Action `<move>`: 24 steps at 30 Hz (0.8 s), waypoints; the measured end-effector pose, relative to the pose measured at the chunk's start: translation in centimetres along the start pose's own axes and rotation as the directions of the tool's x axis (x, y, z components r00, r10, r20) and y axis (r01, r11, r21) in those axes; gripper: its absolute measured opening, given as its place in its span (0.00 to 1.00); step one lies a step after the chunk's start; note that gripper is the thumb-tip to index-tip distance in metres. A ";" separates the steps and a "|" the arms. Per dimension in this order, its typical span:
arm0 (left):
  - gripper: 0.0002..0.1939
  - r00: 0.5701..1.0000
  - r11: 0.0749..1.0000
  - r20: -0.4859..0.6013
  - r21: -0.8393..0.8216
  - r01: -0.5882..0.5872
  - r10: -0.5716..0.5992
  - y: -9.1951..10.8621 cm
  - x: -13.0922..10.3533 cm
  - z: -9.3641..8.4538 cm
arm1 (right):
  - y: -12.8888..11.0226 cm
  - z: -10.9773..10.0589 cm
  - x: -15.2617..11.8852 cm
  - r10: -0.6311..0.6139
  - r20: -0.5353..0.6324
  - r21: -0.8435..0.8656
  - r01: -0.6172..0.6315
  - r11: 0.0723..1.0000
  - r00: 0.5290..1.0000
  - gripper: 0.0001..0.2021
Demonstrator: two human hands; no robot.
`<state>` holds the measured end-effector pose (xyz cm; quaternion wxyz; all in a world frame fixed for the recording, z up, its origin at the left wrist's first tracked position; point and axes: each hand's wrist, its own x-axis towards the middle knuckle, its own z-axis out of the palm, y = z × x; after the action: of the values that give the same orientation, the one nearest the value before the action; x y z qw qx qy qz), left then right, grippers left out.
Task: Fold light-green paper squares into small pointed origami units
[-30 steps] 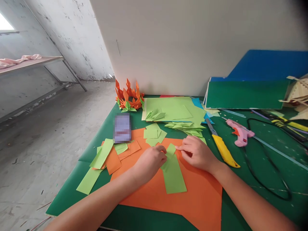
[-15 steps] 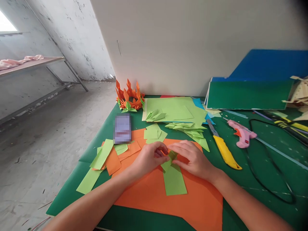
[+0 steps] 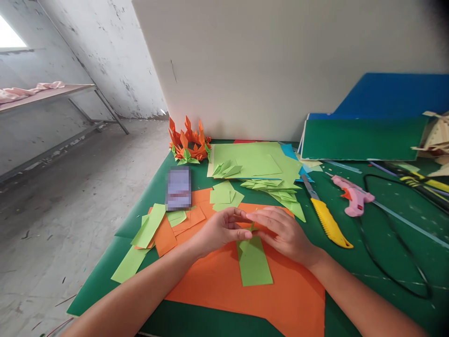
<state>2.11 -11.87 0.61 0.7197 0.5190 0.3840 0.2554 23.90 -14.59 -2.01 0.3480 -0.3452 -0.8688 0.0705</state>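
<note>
Works at a green table (image 3: 206, 316), over a large orange sheet (image 3: 217, 281) spread across the near part. Has a green strip (image 3: 255, 264) lying flat on that sheet, just on the near side of the hands, with loose green strips (image 3: 149, 227) and orange pieces (image 3: 164, 238) overlapping on the left. Grasps a small piece of green paper (image 3: 253, 228) at the far end of the flat strip, pinching it between thumb and fingers of the left hand (image 3: 224, 229) and gripping it from the right with the fingertips of the right hand (image 3: 286, 234). Cannot tell its exact shape, mostly hidden behind the fingers. Has a knife (image 3: 328, 222) with a yellow handle to the right of the hands, and a pink glue gun (image 3: 358, 203) farther right. Has green squares (image 3: 222, 194) just beyond the left hand, a blurred flat block (image 3: 178, 187) to their left, and a stack of folded green paper (image 3: 273, 187) to their right. Farther back, has big green sheets (image 3: 242, 154), a crown of folded orange and green paper (image 3: 189, 145) beside them on the left, and a green board (image 3: 361, 139) upright on the far right before a white wall (image 3: 273, 65).
</note>
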 end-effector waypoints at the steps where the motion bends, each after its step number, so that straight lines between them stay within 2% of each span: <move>1: 0.27 1.000 0.999 0.019 -0.031 0.015 -0.014 0.1 -0.1 0.0 | -0.1 0.0 0.0 -0.006 -0.001 0.006 0.006 1.000 1.000 0.22; 10: 0.24 0.994 0.983 0.078 -0.163 0.089 -0.077 0.0 0.0 -0.1 | -0.4 -0.3 0.3 -0.055 -0.053 0.004 0.055 0.998 0.997 0.21; 16: 0.19 0.992 0.986 0.110 -0.148 0.073 -0.057 0.2 -0.1 -0.1 | -0.4 -0.4 0.2 -0.089 -0.040 0.023 0.090 0.996 0.995 0.18; 20: 0.14 0.989 0.994 0.135 -0.074 0.078 -0.068 0.6 -0.3 -0.2 | -0.3 -0.5 0.0 -0.103 -0.060 0.006 0.103 0.995 0.993 0.18; 24: 0.14 0.994 0.995 0.098 -0.074 0.061 -0.054 0.7 -0.2 -0.3 | -0.5 -0.8 0.0 -0.140 -0.014 -0.043 0.139 0.989 0.990 0.19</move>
<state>1.75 -11.65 1.24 0.7639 0.4912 0.3537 0.2238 24.15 -15.08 -1.24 0.3523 -0.2916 -0.8890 0.0247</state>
